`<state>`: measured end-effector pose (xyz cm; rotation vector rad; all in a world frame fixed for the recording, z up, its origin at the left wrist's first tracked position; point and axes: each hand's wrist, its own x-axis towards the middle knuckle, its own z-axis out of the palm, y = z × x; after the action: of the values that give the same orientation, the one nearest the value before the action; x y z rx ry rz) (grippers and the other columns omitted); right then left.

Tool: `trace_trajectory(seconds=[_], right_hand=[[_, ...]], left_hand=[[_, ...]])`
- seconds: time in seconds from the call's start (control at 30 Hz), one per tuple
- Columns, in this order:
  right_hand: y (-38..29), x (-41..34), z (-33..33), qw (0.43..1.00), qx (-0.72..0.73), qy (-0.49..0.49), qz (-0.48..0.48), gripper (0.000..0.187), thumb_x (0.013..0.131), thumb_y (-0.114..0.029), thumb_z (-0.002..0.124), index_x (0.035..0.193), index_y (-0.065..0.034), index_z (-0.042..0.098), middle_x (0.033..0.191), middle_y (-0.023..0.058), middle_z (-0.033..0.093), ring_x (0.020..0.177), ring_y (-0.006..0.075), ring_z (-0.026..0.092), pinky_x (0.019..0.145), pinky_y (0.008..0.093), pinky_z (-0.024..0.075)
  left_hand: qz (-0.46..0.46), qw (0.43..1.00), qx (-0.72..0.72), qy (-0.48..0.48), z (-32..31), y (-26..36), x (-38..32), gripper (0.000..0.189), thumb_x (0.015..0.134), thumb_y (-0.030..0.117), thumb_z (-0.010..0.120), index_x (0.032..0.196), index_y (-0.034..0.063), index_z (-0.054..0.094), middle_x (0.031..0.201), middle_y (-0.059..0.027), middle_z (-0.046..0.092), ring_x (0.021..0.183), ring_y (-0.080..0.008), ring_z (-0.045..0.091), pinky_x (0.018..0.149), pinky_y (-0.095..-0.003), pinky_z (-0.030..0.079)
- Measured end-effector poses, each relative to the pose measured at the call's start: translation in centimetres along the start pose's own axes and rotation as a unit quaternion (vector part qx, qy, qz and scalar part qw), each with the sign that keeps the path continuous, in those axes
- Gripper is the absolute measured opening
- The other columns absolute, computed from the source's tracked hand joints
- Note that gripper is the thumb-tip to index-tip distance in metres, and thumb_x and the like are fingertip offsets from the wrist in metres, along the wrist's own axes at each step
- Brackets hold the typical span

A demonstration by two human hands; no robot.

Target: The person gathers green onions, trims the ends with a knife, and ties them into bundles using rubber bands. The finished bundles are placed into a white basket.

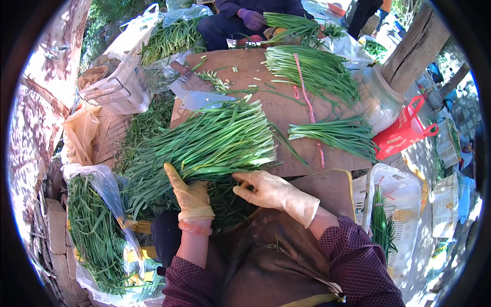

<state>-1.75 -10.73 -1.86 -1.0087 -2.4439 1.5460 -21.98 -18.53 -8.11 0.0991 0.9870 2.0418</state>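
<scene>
A large sheaf of garlic chives [207, 142] lies before me on the brown board [238, 65], pale cut ends to the right and leaves hanging over the left edge. My left hand [193, 199], in a yellowish rubber glove, holds its near side, thumb against the leaves and fingers hidden underneath. My right hand [268, 192], in a paler glove, is at the near edge close to the stem ends, with thumb and forefinger apart and nothing between them. Beyond the sheaf lie a cleaver [195, 84] and a translucent plastic piece [207, 100].
A smaller chive bunch [333, 136] and a bigger pile [310, 71] lie at right near pink ties [305, 92]. A glass jar [378, 99] and wooden post [414, 46] stand beyond. White crate [402, 215] sits right; bagged chives [96, 234] left. Another person's gloved hand [253, 19] is opposite.
</scene>
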Motion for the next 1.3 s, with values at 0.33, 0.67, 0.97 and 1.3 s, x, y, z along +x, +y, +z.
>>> trace_trajectory(seconds=[0.33, 0.67, 0.97, 1.3], right_hand=[[3.1, 1.1, 0.0, 0.992, -0.054, 0.070, -0.092, 0.053, 0.096, -0.038, 0.063, 0.135, -0.0021, 0.059, 0.101, 0.0197, 0.072, 0.100, 0.0366, 0.066, 0.088, 0.0466, 0.0528], [3.3, 0.6, -3.2, 0.989, 0.000, 0.129, -0.069, 0.019, 0.091, -0.022, 0.064, 0.099, -0.0059, 0.070, 0.085, 0.0193, 0.068, 0.079, 0.0405, 0.065, 0.071, 0.0457, 0.0531], [3.3, 4.0, -9.9, 0.947, -0.075, 0.311, -0.038, 0.047, 0.083, -0.028, 0.084, 0.118, -0.0044, 0.064, 0.094, 0.0066, 0.067, 0.080, 0.0183, 0.061, 0.074, 0.0338, 0.0524], [2.9, 4.9, -8.9, 0.953, -0.059, 0.291, -0.062, 0.044, 0.079, -0.023, 0.084, 0.112, -0.0036, 0.062, 0.088, 0.0100, 0.068, 0.080, 0.0278, 0.065, 0.073, 0.0402, 0.0534]], left_hand=[[-0.125, 0.763, 0.567, -0.284, 6.8, 9.7, -10.7, 0.083, 0.089, 0.046, 0.077, 0.145, -0.0072, 0.046, 0.130, -0.0253, 0.063, 0.113, -0.0355, 0.067, 0.091, -0.0403, 0.057], [0.284, 0.292, 0.865, -0.294, 8.9, -0.3, 4.4, 0.139, 0.056, 0.082, 0.070, 0.163, 0.0107, 0.017, 0.167, -0.0185, 0.022, 0.155, -0.0360, 0.021, 0.116, -0.0669, 0.021], [0.275, 0.316, 0.857, -0.301, 8.8, 0.0, 3.7, 0.142, 0.051, 0.060, 0.089, 0.162, 0.0047, 0.018, 0.167, -0.0167, 0.023, 0.155, -0.0312, 0.020, 0.119, -0.0585, 0.020], [0.288, 0.384, 0.822, -0.307, 8.4, 0.2, 4.0, 0.138, 0.054, 0.056, 0.091, 0.164, 0.0174, 0.016, 0.165, -0.0138, 0.028, 0.153, -0.0303, 0.026, 0.116, -0.0681, 0.024]])
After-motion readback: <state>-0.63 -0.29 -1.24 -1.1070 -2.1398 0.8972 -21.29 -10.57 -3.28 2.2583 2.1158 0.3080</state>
